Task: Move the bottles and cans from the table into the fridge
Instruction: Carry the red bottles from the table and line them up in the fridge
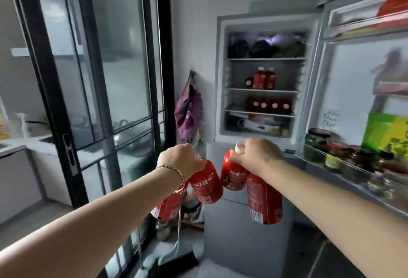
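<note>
Standing before an open fridge, a person stretches both arms forward with each hand loaded. The left hand [178, 158], a braided bracelet [174, 170] on its wrist, is curled round the necks of the left pair of red bottles [206, 184], which hang below the fist, one partly hidden behind the wrist. The right hand [258, 156] grips the right pair of red bottles [263, 200] the same way, with a white cap [240, 147] showing above its fingers. Both pairs hang in the air, close together, in front of the closed lower door [242, 233]. A dark brush [176, 260] lies on the floor at left. At right, the swung-open upper door [353, 74] carries dark jars [344, 156] and a green box [386, 132]. Beyond the hands, the fridge [220, 68] holds upright red bottles [263, 78] on its middle shelf and a row of lying red bottles [269, 105] just below. A purple cloth [188, 112] hangs on the wall beside it, near a black-framed glass door [88, 68].
</note>
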### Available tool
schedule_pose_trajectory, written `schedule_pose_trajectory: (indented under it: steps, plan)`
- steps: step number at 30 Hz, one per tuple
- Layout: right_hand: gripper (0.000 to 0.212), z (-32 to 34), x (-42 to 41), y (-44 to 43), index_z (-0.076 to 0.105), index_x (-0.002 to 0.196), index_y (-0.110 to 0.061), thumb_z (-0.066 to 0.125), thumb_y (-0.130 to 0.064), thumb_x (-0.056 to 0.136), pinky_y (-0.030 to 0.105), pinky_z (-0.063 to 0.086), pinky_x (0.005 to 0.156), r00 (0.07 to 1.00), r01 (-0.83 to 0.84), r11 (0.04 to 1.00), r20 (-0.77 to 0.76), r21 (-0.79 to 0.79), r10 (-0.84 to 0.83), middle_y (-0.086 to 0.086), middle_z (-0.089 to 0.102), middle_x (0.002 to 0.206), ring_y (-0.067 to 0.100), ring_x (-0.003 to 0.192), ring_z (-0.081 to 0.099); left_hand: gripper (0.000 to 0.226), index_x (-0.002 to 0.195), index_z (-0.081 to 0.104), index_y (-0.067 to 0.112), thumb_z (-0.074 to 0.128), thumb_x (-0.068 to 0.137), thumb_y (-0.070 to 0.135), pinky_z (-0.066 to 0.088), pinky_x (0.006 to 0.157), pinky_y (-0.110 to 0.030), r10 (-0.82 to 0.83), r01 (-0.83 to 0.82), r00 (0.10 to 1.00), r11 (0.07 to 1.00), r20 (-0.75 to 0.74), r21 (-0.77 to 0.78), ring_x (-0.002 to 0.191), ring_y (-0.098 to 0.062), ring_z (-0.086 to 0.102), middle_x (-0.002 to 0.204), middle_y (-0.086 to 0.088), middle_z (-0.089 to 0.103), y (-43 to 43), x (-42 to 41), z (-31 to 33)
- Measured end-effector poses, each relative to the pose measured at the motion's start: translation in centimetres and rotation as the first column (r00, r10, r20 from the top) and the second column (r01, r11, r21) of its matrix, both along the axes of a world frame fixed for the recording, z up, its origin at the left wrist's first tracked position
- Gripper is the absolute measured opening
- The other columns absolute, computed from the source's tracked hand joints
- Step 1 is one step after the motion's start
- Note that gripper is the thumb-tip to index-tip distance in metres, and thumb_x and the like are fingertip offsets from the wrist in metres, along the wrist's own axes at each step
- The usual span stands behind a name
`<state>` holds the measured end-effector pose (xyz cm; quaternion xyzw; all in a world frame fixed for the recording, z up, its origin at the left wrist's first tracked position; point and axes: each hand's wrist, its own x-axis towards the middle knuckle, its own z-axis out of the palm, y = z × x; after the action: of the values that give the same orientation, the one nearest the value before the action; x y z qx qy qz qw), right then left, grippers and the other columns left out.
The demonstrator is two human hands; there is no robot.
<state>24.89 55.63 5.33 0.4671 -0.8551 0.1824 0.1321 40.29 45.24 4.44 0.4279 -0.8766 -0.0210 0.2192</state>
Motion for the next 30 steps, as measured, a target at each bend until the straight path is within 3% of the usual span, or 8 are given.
schedule_pose_trajectory:
  steps: [5, 8, 11, 17, 21, 25, 30]
  plan:
    - [0.045, 0.7, -9.6, -1.0, 0.042, 0.061, -0.017, 0.051, -0.056, 0.082, 0.027, 0.033, 0.061, 0.990, 0.143, 0.989, 0.003, 0.030, -0.143, 0.002, 0.048, 0.078, 0.022, 0.072, 0.047, 0.038, 0.075, 0.043, 0.018, 0.054, 0.079, 0.053, 0.047, 0.061, -0.027, -0.076, 0.077, 0.997, 0.996, -0.026, 0.042, 0.072, -0.022, 0.058, 0.070, 0.003, 0.050, -3.9, -10.6, 0.5]
    - [0.035, 0.8, -15.2, -1.8, 0.048, 0.072, -0.023, 0.052, -0.056, 0.082, 0.026, 0.033, 0.061, 0.985, 0.170, 0.985, -0.014, 0.030, -0.170, 0.002, 0.049, 0.079, 0.022, 0.073, 0.047, 0.036, 0.083, 0.044, 0.017, 0.053, 0.081, 0.051, 0.045, 0.062, -0.029, -0.099, 0.101, 0.994, 0.994, -0.040, 0.040, 0.075, -0.025, 0.058, 0.074, 0.001, 0.051, -5.7, -16.7, 0.8]
    - [0.034, 1.4, -20.5, -3.1, 0.047, 0.071, -0.024, 0.052, -0.056, 0.081, 0.026, 0.034, 0.061, 0.978, 0.207, 0.978, -0.013, 0.040, -0.207, 0.000, 0.050, 0.077, 0.021, 0.071, 0.047, 0.038, 0.086, 0.048, 0.014, 0.052, 0.082, 0.051, 0.045, 0.062, -0.029, -0.102, 0.104, 0.994, 0.993, -0.037, 0.055, 0.075, -0.024, 0.058, 0.080, -0.001, 0.055, -7.2, -22.0, 1.6]
    - [0.039, 2.8, -29.7, -7.1, 0.052, 0.064, -0.020, 0.049, -0.055, 0.082, 0.027, 0.037, 0.062, 0.981, 0.193, 0.981, -0.026, 0.008, -0.193, 0.001, 0.057, 0.076, 0.022, 0.068, 0.050, 0.038, 0.085, 0.044, 0.015, 0.050, 0.085, 0.053, 0.041, 0.062, -0.028, -0.134, 0.135, 0.989, 0.991, -0.057, 0.014, 0.072, -0.024, 0.055, 0.080, -0.002, 0.056, -11.2, -31.2, 3.6]
    - [0.041, 3.6, -33.8, -10.7, 0.050, 0.062, -0.020, 0.050, -0.055, 0.082, 0.024, 0.035, 0.051, 0.983, 0.179, 0.984, -0.031, -0.003, -0.179, -0.004, 0.055, 0.067, 0.016, 0.059, 0.052, 0.042, 0.067, 0.040, 0.016, 0.049, 0.085, 0.054, 0.032, 0.048, -0.024, -0.147, 0.148, 0.983, 0.989, -0.112, 0.002, 0.056, -0.014, 0.048, 0.063, 0.004, 0.047, -14.9, -36.4, 4.6]
    - [0.043, 4.4, -37.7, -15.5, 0.044, 0.063, -0.018, 0.051, -0.055, 0.082, 0.027, 0.043, 0.060, 0.978, 0.199, 0.979, -0.059, -0.034, -0.201, -0.009, 0.054, 0.074, 0.021, 0.077, 0.059, 0.039, 0.062, 0.040, 0.019, 0.051, 0.085, 0.049, 0.036, 0.054, -0.026, -0.151, 0.157, 0.964, 0.988, -0.220, 0.007, 0.056, -0.016, 0.047, 0.060, 0.004, 0.044, -19.8, -41.5, 5.3]
    - [0.042, 6.5, -43.6, -21.8, 0.054, 0.065, -0.018, 0.058, -0.058, 0.076, 0.024, 0.032, 0.045, 0.959, 0.283, 0.949, 0.007, -0.142, -0.284, -0.002, 0.056, 0.066, 0.012, 0.058, 0.052, 0.037, 0.063, 0.040, 0.019, 0.052, 0.084, 0.047, 0.035, 0.050, -0.025, -0.255, 0.238, 0.933, 0.966, -0.255, -0.097, 0.060, -0.018, 0.050, 0.061, 0.004, 0.047, -26.3, -47.7, 8.3]
